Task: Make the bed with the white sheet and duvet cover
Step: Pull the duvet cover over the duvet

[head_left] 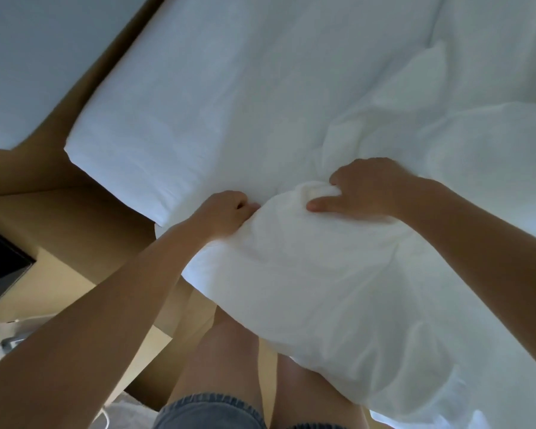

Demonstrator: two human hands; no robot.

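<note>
The left grip (229, 212) is closed, its fingers curled into a fold at the edge of the duvet cover (307, 274). The right grip (362, 190) is closed as well, fingers hooked over a bunched corner with the thumb lying along it. The cover sits puffy and crumpled over the near part of the bed and hangs off the edge against the person's legs. To do this step well, I judge both grips should hold the corner firmly, draw it out square, then smooth the creases. Beyond them the white sheet (198, 103) lies flat on the mattress. A tan surface (75, 218), floor or bed base, surrounds it. A second white bed (28, 57) stands at the left, with a dark object (0, 261) below it.
</note>
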